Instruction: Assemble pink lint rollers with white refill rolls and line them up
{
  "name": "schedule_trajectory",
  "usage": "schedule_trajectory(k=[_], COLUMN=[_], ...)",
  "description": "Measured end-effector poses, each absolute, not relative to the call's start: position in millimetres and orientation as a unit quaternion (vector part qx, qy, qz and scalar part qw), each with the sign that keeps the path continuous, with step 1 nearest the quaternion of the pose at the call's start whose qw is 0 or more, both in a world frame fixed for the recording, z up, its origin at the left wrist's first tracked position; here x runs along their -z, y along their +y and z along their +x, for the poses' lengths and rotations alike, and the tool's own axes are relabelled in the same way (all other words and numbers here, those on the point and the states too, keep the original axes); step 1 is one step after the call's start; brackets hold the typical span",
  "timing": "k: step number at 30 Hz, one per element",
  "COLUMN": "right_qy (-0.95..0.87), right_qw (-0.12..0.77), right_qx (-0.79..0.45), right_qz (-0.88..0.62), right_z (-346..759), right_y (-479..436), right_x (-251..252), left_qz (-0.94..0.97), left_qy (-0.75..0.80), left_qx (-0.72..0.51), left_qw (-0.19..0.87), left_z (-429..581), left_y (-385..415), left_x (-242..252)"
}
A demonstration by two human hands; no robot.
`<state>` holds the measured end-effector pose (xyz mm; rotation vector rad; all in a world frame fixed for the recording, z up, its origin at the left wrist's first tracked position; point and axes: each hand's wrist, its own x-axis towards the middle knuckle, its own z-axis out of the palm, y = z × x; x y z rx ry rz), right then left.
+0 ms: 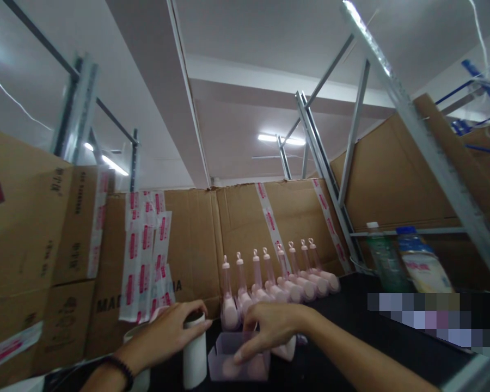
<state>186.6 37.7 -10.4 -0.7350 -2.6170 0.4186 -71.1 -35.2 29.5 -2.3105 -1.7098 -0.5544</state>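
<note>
black table (351, 326): pink bottles (288, 286), white cylinder (195, 356), clear box (224, 366), drink bottles (386, 261)

Taped cardboard boxes (32, 234) at nine o'clock, cardboard wall (237, 218) at twelve, row of pink bottles (286, 280) before it, two drink bottles (422, 267) at three o'clock, metal rack post (424, 136) at two, ceiling light (281, 139) at twelve, black table (351, 321).

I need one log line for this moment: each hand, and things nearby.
left hand grips white cylinder | right hand open, resting on clear box | pink bottles in row behind, against cardboard wall
</note>
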Motion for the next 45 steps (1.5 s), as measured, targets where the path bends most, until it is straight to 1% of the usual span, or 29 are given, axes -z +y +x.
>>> schedule_trajectory(k=[2,8,14,18,21,24,30,34,40,45], right_qy=[-0.942,-0.943,-0.947,-0.947,-0.940,-0.939,-0.938,-0.928,-0.932,-0.941], right_qw=[0.181,0.234,0.272,0.262,0.274,0.281,0.267,0.273,0.271,0.280], right_qx=[-0.142,-0.065,0.006,-0.005,-0.026,-0.058,-0.131,-0.164,-0.140,-0.054], right_qz=[-0.243,-0.228,-0.174,-0.187,-0.200,-0.189,-0.179,-0.195,-0.197,-0.184], right_z=[184,171,164,162,158,152,151,154,160,162], right_y=[37,34,30,23,22,26,31,27,19,13], right_x=[13,21,28,29,31,35,36,34,29,26], left_qz=[-0.787,-0.788,-0.786,-0.785,-0.785,-0.790,-0.788,-0.792,-0.786,-0.797], left_qy=[-0.579,-0.581,-0.583,-0.584,-0.584,-0.579,-0.578,-0.574,-0.580,-0.566], left_qx=[0.186,0.184,0.181,0.184,0.182,0.177,0.185,0.186,0.193,0.189], left_qw=[0.103,0.092,0.094,0.096,0.097,0.099,0.100,0.095,0.093,0.096], left_z=[-75,-75,-71,-71,-71,-70,-73,-76,-75,-74], left_y=[-32,-30,-35,-34,-33,-34,-33,-29,-31,-30], left_x=[-28,-29,-31,-30,-30,-31,-28,-27,-27,-27])
